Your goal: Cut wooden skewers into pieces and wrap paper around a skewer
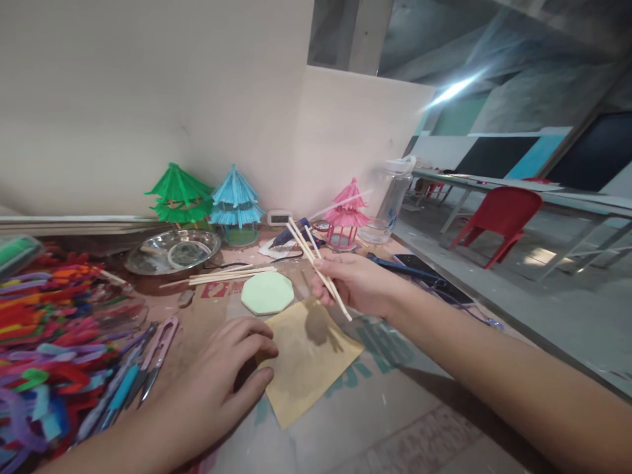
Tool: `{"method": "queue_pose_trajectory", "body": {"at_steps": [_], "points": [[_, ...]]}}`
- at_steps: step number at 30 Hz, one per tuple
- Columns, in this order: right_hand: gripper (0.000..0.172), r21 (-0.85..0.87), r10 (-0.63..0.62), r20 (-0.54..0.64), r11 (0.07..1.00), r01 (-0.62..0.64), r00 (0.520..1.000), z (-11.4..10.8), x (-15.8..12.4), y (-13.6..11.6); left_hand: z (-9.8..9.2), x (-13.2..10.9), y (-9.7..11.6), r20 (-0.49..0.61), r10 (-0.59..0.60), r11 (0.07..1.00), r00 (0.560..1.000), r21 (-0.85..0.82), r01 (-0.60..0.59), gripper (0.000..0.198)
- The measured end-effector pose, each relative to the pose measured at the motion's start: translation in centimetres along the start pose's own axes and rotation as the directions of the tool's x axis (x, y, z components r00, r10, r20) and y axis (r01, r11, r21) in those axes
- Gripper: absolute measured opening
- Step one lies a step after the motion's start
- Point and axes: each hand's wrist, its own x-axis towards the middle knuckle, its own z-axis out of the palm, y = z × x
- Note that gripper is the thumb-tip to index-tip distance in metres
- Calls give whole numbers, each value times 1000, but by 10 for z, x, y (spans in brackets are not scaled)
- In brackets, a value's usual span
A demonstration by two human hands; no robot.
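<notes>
Pinched in the fingers of my right hand [353,283] are a few thin wooden sticks [303,242], held at a slant above the work surface. Under them lies a square of yellow-brown paper [309,378], with the hand's shadow on it. My left hand [237,362] rests at the paper's left edge, fingers loosely curved and slightly apart, with nothing seen in them. Just behind the paper is a pale green octagonal piece [267,293]. More wooden sticks [232,275] lie to its left.
Model pavilions in green [178,191], blue [234,201] and pink [345,207] stand along the back. A metal dish [148,260], a glue gun [291,234] and a clear bottle [392,197] are there too. Colourful fuzzy stems [54,342], pens and pink snips [160,345] lie left; a phone [434,280] lies right.
</notes>
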Motion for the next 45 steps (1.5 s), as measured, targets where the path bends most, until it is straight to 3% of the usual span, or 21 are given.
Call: {"method": "queue_pose_trajectory", "body": {"at_steps": [3, 7, 19, 22, 25, 30, 33, 38, 42, 44, 45], "points": [[22, 251, -6, 38, 968, -4, 999, 20, -11, -1, 0, 2, 0, 1, 3, 1000, 1000, 9, -4, 15], [21, 387, -31, 37, 922, 14, 999, 35, -21, -1, -1, 3, 1, -4, 6, 1000, 1000, -16, -6, 16], [18, 345, -43, 32, 938, 29, 999, 37, -24, 4, 0, 3, 2, 64, -18, 999, 998, -29, 20, 16], [17, 296, -49, 38, 955, 35, 998, 39, -25, 6, -1, 3, 2, 66, -16, 999, 998, -39, 18, 15], [11, 193, -149, 30, 971, 140, 988, 44, -27, 14, -6, 2, 3, 21, -10, 997, 1000, -81, 12, 16], [13, -185, -370, 38, 910, 370, 928, 61, -33, 39, -11, 1, 4, -100, -38, 982, 994, -189, 18, 21], [16, -328, -396, 76, 857, 398, 915, 70, -34, 49, -8, 0, 9, -117, -86, 965, 989, -258, 53, 19], [18, -407, -411, 120, 810, 422, 904, 80, -33, 51, -8, -1, 15, -93, -175, 935, 980, -328, 136, 23], [28, -385, -524, 54, 775, 502, 850, 70, -32, 43, -11, -3, 12, -76, -213, 913, 974, -370, 171, 34], [33, -480, -603, 32, 690, 542, 797, 54, -28, 34, -12, -4, 10, -36, -267, 891, 963, -391, 233, 39], [33, -560, -664, 73, 591, 581, 744, 44, -26, 29, -12, -4, 9, -26, -301, 873, 953, -409, 265, 41]]}}
